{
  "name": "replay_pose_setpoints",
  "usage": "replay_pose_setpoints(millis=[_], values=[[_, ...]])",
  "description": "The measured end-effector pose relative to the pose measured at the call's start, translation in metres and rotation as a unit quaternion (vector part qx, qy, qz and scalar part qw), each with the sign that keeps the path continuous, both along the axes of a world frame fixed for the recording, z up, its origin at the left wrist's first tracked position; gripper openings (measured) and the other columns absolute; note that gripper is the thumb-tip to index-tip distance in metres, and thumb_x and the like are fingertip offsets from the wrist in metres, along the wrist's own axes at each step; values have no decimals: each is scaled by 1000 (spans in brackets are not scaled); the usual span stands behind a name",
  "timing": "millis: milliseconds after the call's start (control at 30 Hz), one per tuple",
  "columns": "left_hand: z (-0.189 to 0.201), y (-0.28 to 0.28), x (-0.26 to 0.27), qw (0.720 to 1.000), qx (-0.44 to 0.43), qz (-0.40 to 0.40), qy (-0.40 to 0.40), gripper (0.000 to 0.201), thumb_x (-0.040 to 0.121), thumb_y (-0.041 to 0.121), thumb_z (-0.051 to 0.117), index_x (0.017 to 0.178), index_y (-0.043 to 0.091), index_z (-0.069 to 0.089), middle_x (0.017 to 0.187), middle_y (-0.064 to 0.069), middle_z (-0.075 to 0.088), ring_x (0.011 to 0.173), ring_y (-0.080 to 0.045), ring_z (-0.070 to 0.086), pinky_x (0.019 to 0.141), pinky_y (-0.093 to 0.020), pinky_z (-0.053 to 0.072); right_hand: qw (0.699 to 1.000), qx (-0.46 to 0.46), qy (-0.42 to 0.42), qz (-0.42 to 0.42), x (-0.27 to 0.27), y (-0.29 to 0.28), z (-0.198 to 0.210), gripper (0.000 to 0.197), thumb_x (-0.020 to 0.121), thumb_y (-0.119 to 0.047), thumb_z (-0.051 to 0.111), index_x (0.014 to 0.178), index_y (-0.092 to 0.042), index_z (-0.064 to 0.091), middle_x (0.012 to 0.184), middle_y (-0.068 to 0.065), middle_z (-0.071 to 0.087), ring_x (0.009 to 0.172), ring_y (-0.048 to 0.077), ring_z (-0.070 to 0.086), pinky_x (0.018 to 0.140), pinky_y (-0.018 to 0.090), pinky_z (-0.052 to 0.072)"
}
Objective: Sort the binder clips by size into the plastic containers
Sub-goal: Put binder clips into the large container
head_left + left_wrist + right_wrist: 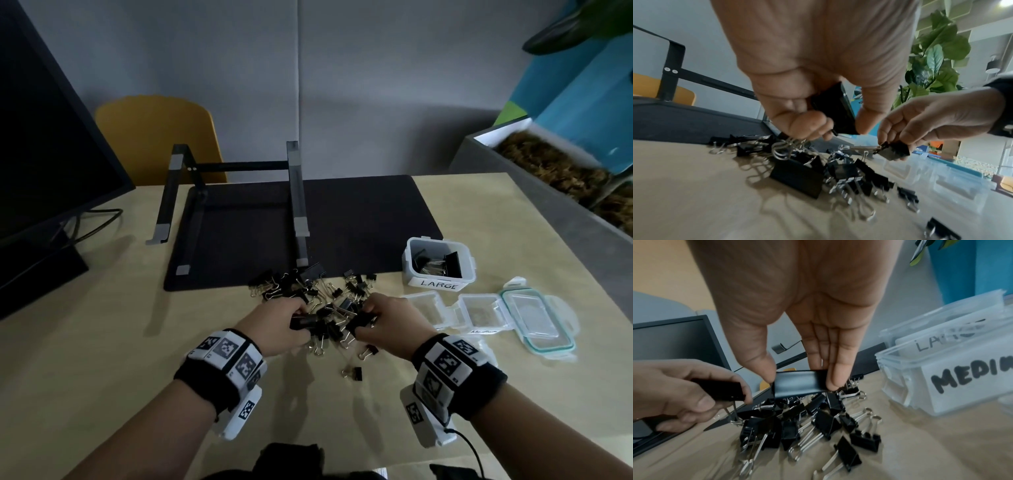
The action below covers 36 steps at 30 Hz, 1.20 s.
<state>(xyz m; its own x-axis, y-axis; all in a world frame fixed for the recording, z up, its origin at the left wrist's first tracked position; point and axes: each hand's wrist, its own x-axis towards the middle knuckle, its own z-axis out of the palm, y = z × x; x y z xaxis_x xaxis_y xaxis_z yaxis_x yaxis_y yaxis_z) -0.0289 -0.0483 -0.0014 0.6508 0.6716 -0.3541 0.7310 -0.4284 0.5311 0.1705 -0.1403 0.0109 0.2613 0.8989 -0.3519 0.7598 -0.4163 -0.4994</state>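
A pile of black binder clips (318, 301) of mixed sizes lies on the wooden desk (102, 342), just in front of a black mat. My left hand (294, 317) grips a large black clip (834, 112) between thumb and fingers, low over the pile. My right hand (368, 317) pinches another large black clip (799, 383) by its ends, thumb on one side and fingers on the other. To the right stands the clear tub marked LARGE (438, 263) with several big clips inside. In front of it sit the container marked MEDIUM (941, 378) and another clear container (424, 305).
A teal-rimmed clear lid (537, 318) lies at the far right. A black laptop stand (239, 192) sits on the black mat (359, 222) behind the pile. A monitor (44, 154) stands at the left, a grey planter ledge (548, 212) at the right, and a single stray clip (352, 371) lies near me.
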Motion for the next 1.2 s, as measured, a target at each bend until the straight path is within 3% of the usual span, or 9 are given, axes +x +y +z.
replay_pose_setpoints(millis=[100,267,400,467,567,767,967,1100,1200], values=[[7,2,17,1000,5,-11,-15,27,81,28,63,108,24,60,100,8,65,88,-10,63,80,-28,53,1000,0,1,11,10,-1,8,35,74,-34,68,104,-19,57,85,-5,60,64,9,58,52,14,43],[13,5,51,998,32,-9,-55,22,85,39,61,98,22,66,96,11,52,85,-7,57,74,-22,46,999,32,-16,-14,38,-2,16,33,71,-38,69,98,-21,60,92,-1,67,83,17,63,73,29,52],[21,8,76,995,30,18,-88,15,88,34,58,93,21,64,88,7,57,80,-11,60,74,-26,51,997,62,-15,-42,70,-2,22,32,71,-36,73,94,-17,62,91,-1,66,85,16,62,75,30,52],[25,10,86,995,22,31,-95,12,89,30,56,100,26,58,79,7,61,69,-11,61,66,-28,53,996,65,-15,-55,88,-2,27,32,72,-35,73,95,-16,63,93,-1,67,87,15,61,76,27,50],[29,13,101,995,26,43,-88,28,90,26,54,117,28,48,68,4,58,51,-12,51,52,-25,45,996,56,-37,-65,114,-1,34,32,73,-33,73,98,-15,63,91,-2,65,88,16,60,72,24,44],[33,20,126,992,-8,68,-102,23,90,27,54,112,30,51,65,4,58,55,-18,61,54,-26,50,993,23,-82,-79,167,8,29,31,69,-28,72,97,-18,62,97,4,65,92,23,61,75,30,49],[33,26,149,983,-60,87,-150,22,90,25,57,112,27,55,82,13,50,49,-11,61,55,-26,53,993,22,-105,-52,194,16,21,31,71,-26,69,100,-17,60,101,5,65,93,24,58,71,29,44],[29,33,164,978,-76,82,-176,26,89,23,60,113,31,55,94,18,52,57,-10,66,72,-32,59,992,18,-119,-34,201,21,17,30,74,-30,68,100,-17,59,101,3,62,92,22,55,69,28,39],[25,36,174,977,-77,77,-185,29,89,23,60,116,32,57,107,13,54,55,-4,63,76,-35,59,991,15,-130,-16,205,24,17,30,75,-31,67,100,-18,58,101,2,60,89,20,52,69,27,36]])
